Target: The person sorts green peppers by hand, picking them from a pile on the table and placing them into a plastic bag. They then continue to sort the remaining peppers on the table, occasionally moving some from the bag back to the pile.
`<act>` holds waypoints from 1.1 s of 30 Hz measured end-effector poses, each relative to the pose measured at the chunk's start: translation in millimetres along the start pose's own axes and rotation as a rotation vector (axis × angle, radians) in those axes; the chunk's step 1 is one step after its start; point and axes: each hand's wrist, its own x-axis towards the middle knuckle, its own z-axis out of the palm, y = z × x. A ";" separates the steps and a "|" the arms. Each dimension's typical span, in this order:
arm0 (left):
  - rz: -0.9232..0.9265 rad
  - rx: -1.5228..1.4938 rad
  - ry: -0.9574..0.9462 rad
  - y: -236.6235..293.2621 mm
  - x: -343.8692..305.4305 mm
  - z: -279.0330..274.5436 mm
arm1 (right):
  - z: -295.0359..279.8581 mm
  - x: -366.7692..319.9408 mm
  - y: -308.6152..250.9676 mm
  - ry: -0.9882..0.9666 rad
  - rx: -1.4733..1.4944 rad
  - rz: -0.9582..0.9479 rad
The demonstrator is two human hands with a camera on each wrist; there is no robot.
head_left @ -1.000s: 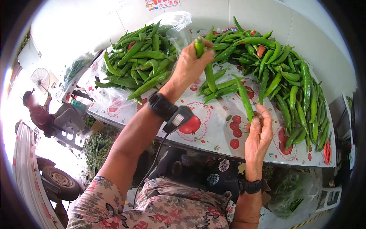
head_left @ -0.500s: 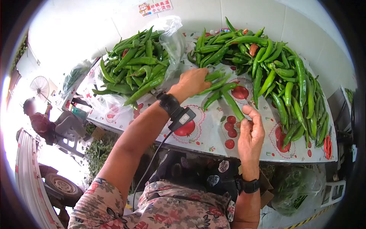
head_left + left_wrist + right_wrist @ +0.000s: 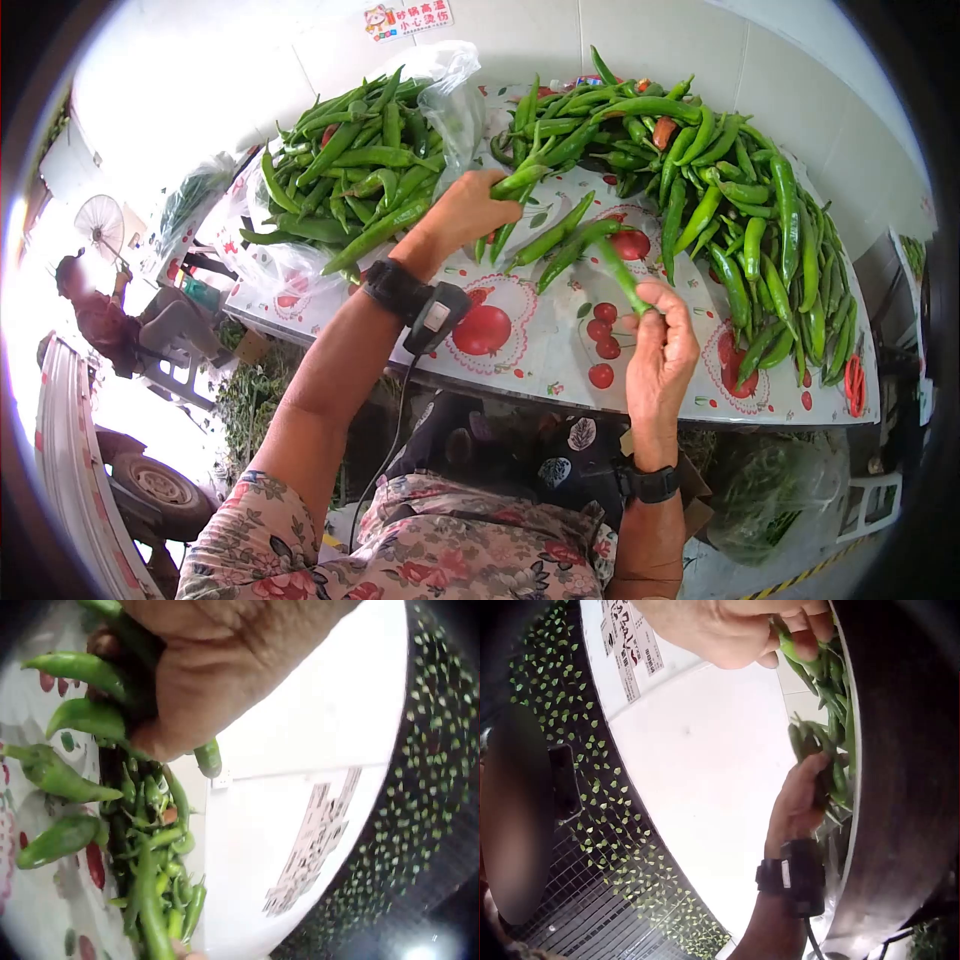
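Observation:
My left hand [image 3: 468, 215] grips a bunch of long green chili peppers [image 3: 520, 181] above the table's middle. In the left wrist view, peppers [image 3: 82, 671] stick out on both sides of its curled fingers. My right hand [image 3: 662, 350], nearer the front edge, pinches one green chili pepper [image 3: 622, 272] by its end between thumb and fingers. That pepper is blurred and points up and away from me. Between the hands, two loose chili peppers [image 3: 552, 232] lie on the patterned tablecloth [image 3: 560, 340].
A large heap of green chili peppers [image 3: 735, 200] covers the table's right side. Another heap [image 3: 350, 170] lies at the left on a clear plastic bag [image 3: 455, 105]. Red-handled scissors [image 3: 855, 385] lie at the right edge. A person [image 3: 100, 315] sits in the left background.
My left hand came down from its raised position to the loose peppers, then drew left with several in its grip. My right hand keeps its pepper and has shifted slightly left.

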 end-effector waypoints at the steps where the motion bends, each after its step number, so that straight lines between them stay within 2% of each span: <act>1: 0.073 0.047 0.036 0.2 3.2 7.8 | 0.5 1.7 4.0 0.052 0.008 -0.089; 3: 0.285 0.243 0.059 -9.8 8.8 27.5 | -1.7 1.9 6.1 -0.033 -0.125 -0.082; 4: 0.302 0.295 0.025 -5.2 4.9 35.2 | -3.7 1.9 6.4 -0.071 -0.194 -0.078; 6: 0.337 0.397 -0.051 6.2 -4.3 48.9 | 0.2 -1.0 -4.1 -0.161 -0.023 0.025; 8: 0.332 0.419 -0.107 16.9 -13.6 49.8 | 1.5 -1.2 -13.8 -0.194 0.086 0.171; 9: 0.346 0.453 -0.098 22.1 -20.3 49.9 | 4.3 0.7 -8.9 -0.185 0.106 0.077; 12: 0.332 0.504 -0.117 29.9 -24.0 47.3 | 0.8 0.1 -19.7 -0.236 -0.070 0.068; 16: 0.225 0.408 -0.149 27.1 -17.1 42.7 | -0.6 -0.5 -19.1 -0.203 -0.024 0.088; 19: 0.236 0.106 -0.075 12.9 -16.5 34.8 | -0.6 -0.9 -16.4 -0.192 -0.007 0.084; 22: 0.024 -0.177 -0.215 17.2 -27.2 16.7 | -0.2 -0.3 -13.3 -0.172 -0.023 0.076; 24: 0.035 -0.468 -0.269 11.7 -37.2 11.9 | -2.0 0.5 -9.6 -0.157 -0.021 0.069; 25: 0.041 -0.614 -0.293 9.4 -42.9 11.0 | -3.4 0.6 -8.7 -0.155 -0.061 0.001; 28: 0.019 -0.891 -0.368 11.1 -56.5 12.0 | -1.7 -0.3 -10.7 -0.128 0.077 0.078; 29: -0.047 -0.996 -0.373 9.4 -58.9 16.3 | -3.0 -0.5 -14.3 -0.129 0.030 0.080; 33: -0.051 -1.199 -0.273 8.3 -70.3 42.9 | -7.8 0.0 -7.5 -0.061 -0.060 0.077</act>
